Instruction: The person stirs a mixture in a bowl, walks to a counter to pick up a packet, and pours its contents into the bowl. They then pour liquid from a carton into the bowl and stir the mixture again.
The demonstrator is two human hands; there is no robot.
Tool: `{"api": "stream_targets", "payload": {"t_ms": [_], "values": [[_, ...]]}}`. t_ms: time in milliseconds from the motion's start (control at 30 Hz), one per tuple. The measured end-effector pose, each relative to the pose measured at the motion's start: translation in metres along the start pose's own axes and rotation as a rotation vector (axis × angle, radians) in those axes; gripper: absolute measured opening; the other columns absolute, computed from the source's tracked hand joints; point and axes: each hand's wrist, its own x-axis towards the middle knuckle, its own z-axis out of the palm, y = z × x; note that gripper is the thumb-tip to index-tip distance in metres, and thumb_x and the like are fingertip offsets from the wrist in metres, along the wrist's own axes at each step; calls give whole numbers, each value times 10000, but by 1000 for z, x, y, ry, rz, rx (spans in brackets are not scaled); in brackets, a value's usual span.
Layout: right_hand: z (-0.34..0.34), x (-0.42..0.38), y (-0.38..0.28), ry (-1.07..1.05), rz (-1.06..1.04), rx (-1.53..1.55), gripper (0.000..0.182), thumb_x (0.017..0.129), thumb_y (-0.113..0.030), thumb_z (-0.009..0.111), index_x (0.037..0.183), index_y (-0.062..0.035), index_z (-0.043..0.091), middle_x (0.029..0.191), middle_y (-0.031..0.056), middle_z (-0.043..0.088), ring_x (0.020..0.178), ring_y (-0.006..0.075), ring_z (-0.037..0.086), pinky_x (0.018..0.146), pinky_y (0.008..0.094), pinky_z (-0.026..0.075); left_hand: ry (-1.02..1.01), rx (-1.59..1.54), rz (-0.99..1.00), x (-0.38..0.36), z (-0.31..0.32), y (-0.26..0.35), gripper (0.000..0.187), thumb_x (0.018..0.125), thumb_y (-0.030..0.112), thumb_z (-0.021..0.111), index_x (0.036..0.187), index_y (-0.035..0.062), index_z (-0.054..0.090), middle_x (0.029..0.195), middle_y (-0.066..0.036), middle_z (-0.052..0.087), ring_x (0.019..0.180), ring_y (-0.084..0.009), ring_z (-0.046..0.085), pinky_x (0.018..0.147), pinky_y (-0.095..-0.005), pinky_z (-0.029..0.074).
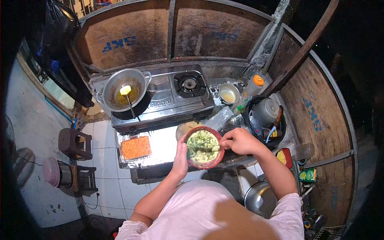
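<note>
A red bowl (193,163) with a pale yellow-green mixture and chopped greens is held over the counter's front edge. My left hand (181,159) grips its left rim, fingers partly hidden behind the bowl. At the right rim, my right hand (237,141) is closed on a spoon (216,148) whose end is in the mixture. To the left, a tray of shredded orange food (136,148) lies on the foil-covered counter (165,138). Behind it, a wok (107,93) with oil and a ladle (129,102) sits on the stove's left burner.
The stove (160,105) has a bare right burner. Beside it are a small pot (229,94), an orange-lidded container (256,84) and a black basin with a metal pot (266,113). Stools (75,143) stand at left; a metal bowl (258,200) is low right.
</note>
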Motion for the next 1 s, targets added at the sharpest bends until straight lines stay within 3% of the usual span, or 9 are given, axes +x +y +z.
{"api": "stream_targets", "payload": {"t_ms": [200, 267, 400, 500, 567, 767, 800, 933, 1000], "values": [[13, -4, 22, 129, -16, 60, 204, 918, -217, 705, 1020, -61, 786, 900, 158, 768, 800, 263, 751, 766, 367, 568, -43, 5, 38, 0, -4, -4, 537, 1114, 400, 274, 1537, 73, 329, 1505, -133, 418, 1403, -228, 398, 1163, -364, 354], [20, -16, 12, 309, -98, -203, 167, 898, -200, 687, 944, -72, 784, 860, 160, 748, 746, 313, 734, 697, 403, 576, -55, 50, 76, 1, -4, -5, 538, 1114, 403, 279, 1540, 78, 324, 1504, -132, 418, 1395, -230, 406, 1151, -364, 373], [52, -31, -4, 368, -272, -513, 95, 794, -142, 662, 844, -109, 735, 777, 104, 681, 681, 325, 700, 604, 462, 561, -18, -47, -49, -6, 7, 9, 535, 1115, 412, 294, 1543, 93, 321, 1500, -127, 416, 1364, -238, 438, 1130, -369, 403], [55, -43, -11, 224, -293, -562, 123, 782, -136, 661, 871, -107, 741, 793, 99, 694, 679, 322, 700, 608, 457, 560, -6, -99, -100, -3, 3, -4, 562, 1104, 437, 322, 1544, 89, 311, 1491, -131, 428, 1346, -242, 474, 1109, -379, 441], [41, -53, -18, 250, -344, -490, 99, 752, -106, 622, 776, -58, 704, 799, 151, 691, 689, 334, 717, 616, 455, 572, -5, -87, -112, -1, -2, -10, 593, 1092, 462, 348, 1546, 82, 300, 1482, -138, 441, 1337, -245, 501, 1095, -386, 471], [29, -47, -24, 450, -315, -539, 112, 762, -121, 623, 785, -56, 711, 779, 128, 675, 698, 308, 718, 618, 438, 572, -51, -86, -90, 0, -1, -13, 556, 1099, 420, 343, 1540, 84, 311, 1469, -140, 456, 1324, -241, 515, 1092, -393, 477], [40, -38, -17, 470, -332, -558, 84, 762, -146, 676, 813, -103, 727, 774, 89, 668, 669, 294, 699, 599, 433, 555, -52, -139, -107, -3, 4, -4, 553, 1100, 412, 343, 1541, 81, 310, 1469, -143, 456, 1324, -240, 515, 1095, -392, 473], [51, -41, -9, 317, -360, -580, 86, 753, -144, 663, 795, -86, 712, 762, 96, 656, 678, 298, 701, 598, 431, 559, -38, -128, -122, -7, 4, 7, 531, 1117, 388, 261, 1527, 60, 342, 1485, -127, 444, 1348, -219, 483, 1107, -382, 447], [40, -38, -11, 365, -331, -584, 87, 744, -142, 666, 793, -85, 711, 767, 96, 658, 684, 298, 704, 598, 429, 559, -62, -128, -104, -7, 3, 8, 534, 1117, 387, 259, 1526, 54, 339, 1486, -128, 444, 1348, -217, 483, 1106, -383, 449]]}}
